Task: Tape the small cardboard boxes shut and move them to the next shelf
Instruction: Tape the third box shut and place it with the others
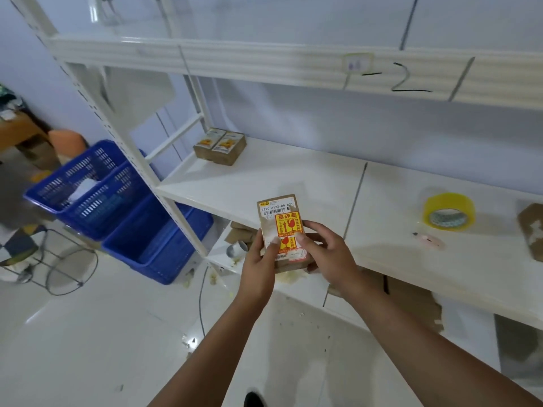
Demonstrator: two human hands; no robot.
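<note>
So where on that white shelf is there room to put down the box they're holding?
The held box should fit on the bare shelf between the two small boxes at back left and the yellow tape roll. The right end is crowded: tape roll, pink cutter and more cardboard.

A single wide-angle camera sits on the person's head. It faces forward and down toward the middle shelf (293, 177) of a white rack (264, 63), close by. The left hand (258, 259) and right hand (330, 254) sit near frame centre. The floor (88, 333) fills the lower left.
</note>
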